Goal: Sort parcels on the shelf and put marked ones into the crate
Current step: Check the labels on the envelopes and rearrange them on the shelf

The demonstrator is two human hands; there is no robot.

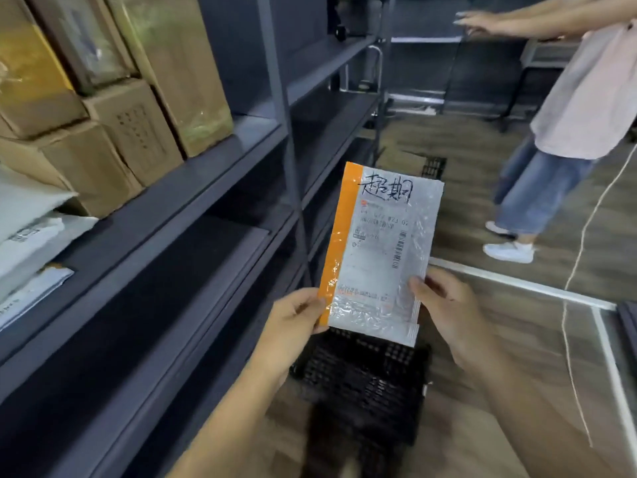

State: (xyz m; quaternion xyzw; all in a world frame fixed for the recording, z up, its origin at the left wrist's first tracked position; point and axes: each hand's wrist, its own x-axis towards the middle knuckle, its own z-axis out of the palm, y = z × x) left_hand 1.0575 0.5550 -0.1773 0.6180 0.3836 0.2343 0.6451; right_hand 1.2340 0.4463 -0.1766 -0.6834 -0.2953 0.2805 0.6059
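Observation:
I hold a flat white mailer parcel (375, 250) with an orange left edge, a shipping label and black handwritten marks at its top. My left hand (293, 322) pinches its lower left corner and my right hand (448, 305) grips its lower right edge. The parcel hangs upright directly above a black plastic crate (365, 384) standing on the wooden floor. Nothing shows through the crate's mesh from here. On the dark shelf (193, 188) at the left stand brown cardboard boxes (138, 132), with white mailer bags (31, 232) stacked at the far left.
Another person in a pink shirt and jeans (568, 132) stands at the right, arms reaching toward the back. A second black crate beside a cardboard box (431, 167) lies farther along the shelf. A thin cord (572, 270) hangs at the right. Lower shelf levels are dark.

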